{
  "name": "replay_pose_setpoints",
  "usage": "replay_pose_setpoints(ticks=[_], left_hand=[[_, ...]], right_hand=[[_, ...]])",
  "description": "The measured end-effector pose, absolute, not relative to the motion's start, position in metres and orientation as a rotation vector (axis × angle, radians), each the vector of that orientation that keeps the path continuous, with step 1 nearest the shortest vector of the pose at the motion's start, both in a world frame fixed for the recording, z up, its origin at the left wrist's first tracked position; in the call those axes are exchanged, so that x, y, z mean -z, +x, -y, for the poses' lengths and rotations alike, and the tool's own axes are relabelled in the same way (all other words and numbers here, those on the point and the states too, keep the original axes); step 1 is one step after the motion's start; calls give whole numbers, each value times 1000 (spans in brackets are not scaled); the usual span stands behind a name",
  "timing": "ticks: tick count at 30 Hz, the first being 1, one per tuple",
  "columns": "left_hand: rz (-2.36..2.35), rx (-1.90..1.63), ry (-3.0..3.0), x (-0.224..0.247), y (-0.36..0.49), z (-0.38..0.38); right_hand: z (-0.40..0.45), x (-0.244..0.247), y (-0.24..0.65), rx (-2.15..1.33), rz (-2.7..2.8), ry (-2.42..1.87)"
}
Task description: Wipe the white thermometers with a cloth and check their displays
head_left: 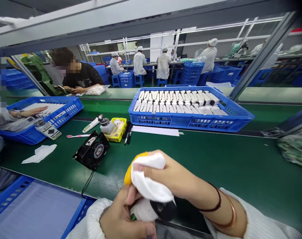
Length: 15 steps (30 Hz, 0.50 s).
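My left hand (124,215) is closed around a white plastic device (146,209) with a rounded black end and a bit of green near the palm. My right hand (175,172) grips a folded white cloth (151,182) and presses it against the device from above. Something yellow (134,168) shows beside the cloth at the fingers; I cannot tell whether it is a finger cover or part of the device. Cloth and fingers hide much of the device.
A blue crate (190,122) holds rows of white devices. At left, a co-worker's hand (36,111) reaches over another crate (36,134). Between them lie a black fan (93,151), a yellow basket (119,132), pens (128,133), a toothbrush (78,135) and a loose cloth (40,153).
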<state>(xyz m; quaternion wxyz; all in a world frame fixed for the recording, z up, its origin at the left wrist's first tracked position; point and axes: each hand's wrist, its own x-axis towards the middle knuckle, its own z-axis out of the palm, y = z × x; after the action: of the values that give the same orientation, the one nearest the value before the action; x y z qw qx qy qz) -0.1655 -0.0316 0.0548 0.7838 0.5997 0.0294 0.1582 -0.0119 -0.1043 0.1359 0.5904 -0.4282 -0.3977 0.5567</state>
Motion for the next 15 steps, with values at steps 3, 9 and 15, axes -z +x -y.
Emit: replay_pose_setpoints(ticks=[3,9,15], left_hand=[[160,-400,1225,-61,-163,33],[151,-596,1351,-67,-167,26],[14,-795,1871,-84,-167,20]], right_hand=[[101,-130,6,-1263,877,-790],[118,-141,18,-1190,1107,-676],[126,-140,-12,-1216,1116,-727]])
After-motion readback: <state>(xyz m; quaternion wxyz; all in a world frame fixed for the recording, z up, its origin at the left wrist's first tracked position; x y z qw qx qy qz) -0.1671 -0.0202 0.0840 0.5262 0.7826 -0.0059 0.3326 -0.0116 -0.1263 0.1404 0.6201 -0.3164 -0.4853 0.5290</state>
